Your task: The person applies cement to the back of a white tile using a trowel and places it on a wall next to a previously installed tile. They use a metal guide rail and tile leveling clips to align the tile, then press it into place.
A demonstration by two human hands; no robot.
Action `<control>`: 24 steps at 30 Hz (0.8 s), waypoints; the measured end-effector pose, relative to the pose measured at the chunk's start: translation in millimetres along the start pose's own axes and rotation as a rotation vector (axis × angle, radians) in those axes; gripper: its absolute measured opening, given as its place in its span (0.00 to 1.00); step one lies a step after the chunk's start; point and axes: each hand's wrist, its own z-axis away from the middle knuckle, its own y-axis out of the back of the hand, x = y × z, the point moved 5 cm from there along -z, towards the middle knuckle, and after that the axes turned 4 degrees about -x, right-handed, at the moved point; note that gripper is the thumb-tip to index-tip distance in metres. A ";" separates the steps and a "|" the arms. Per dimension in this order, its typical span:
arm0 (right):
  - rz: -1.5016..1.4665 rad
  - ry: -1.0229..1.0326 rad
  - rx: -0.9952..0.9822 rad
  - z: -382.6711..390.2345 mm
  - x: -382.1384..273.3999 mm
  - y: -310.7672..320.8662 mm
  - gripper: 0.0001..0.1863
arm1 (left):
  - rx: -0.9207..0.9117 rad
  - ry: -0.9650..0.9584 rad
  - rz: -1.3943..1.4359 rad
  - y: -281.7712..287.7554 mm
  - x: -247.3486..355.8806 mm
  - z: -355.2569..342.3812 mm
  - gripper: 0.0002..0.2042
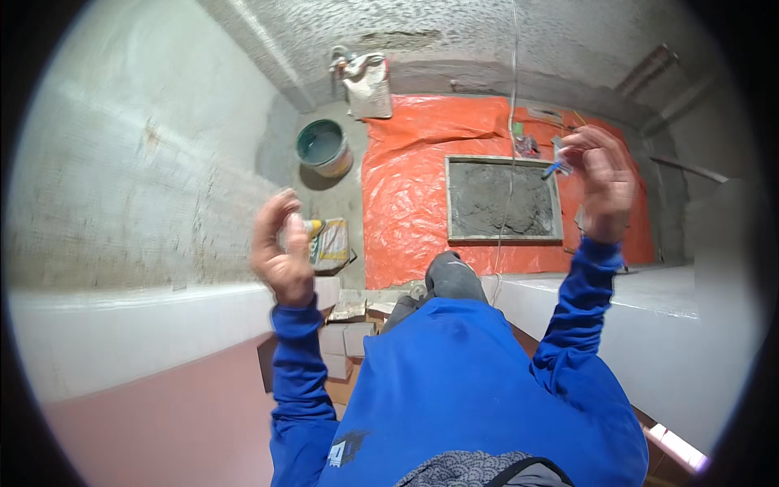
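My left hand [282, 247] is raised at the left with its fingers curved and apart, holding nothing. Beyond it, lower down, a yellow and white sack [331, 242] lies on the floor. My right hand [598, 183] is raised at the right, fingers loosely bent and slightly blurred, with nothing visible in its grip. Just past its fingertips, a blue-handled metal tool [554, 168] appears in line with the edge of a framed tray [449, 195] of wet grey mortar; I cannot tell exactly where that tool rests.
An orange tarp [406, 187] covers the floor ahead, bearing small tools. A bucket of liquid [324, 166] and a whitish sack [369, 85] stand on its left. Pale ledges [665, 341] flank me, a cord hangs centrally, and boxy pieces [345, 341] sit below.
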 end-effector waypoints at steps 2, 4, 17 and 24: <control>0.026 -0.225 -0.071 9.9 74.0 1.5 0.12 | -0.087 0.255 0.010 -36.6 -89.2 4.0 0.15; -0.033 -0.487 0.010 32.1 144.3 0.1 0.12 | -0.225 0.344 -0.063 -68.1 -161.0 16.3 0.14; 0.129 -0.623 -0.091 -103.1 391.3 -68.6 0.14 | -0.495 1.124 -0.323 -108.0 -539.9 87.7 0.13; 0.185 -0.810 0.154 -175.7 459.0 -14.9 0.15 | -0.640 1.235 -0.489 -142.5 -614.5 -28.6 0.10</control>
